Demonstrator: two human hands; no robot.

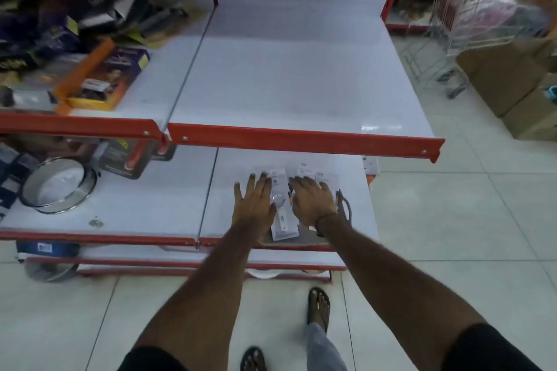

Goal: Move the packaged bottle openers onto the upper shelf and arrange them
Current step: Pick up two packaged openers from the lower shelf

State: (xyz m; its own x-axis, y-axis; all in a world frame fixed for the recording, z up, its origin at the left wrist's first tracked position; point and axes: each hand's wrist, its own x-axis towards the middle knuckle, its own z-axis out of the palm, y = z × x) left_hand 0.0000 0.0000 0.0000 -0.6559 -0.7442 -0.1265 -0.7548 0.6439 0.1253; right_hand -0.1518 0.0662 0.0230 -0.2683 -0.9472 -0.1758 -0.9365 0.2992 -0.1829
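Reaching: both hands are down on the lower shelf [144,199], near its front right corner, over the packaged bottle openers [281,214].
Left hand [254,205]: flat, fingers spread apart, palm down at the left edge of the pile; gripping nothing that I can see.
Right hand [313,202]: laid on the right-hand packs, fingers loosely bent; whether it has closed on one, cannot tell.
Packs: white cards, several overlapping, long axes running roughly front to back of the shelf; one lies exposed between the two hands.
Upper shelf [286,84]: bare white surface directly above and behind, red front lip [301,140] overhanging the packs.
Key relation: packs sit under both palms, right hand covering more; lifting likely means drawing them forward past the lip first.
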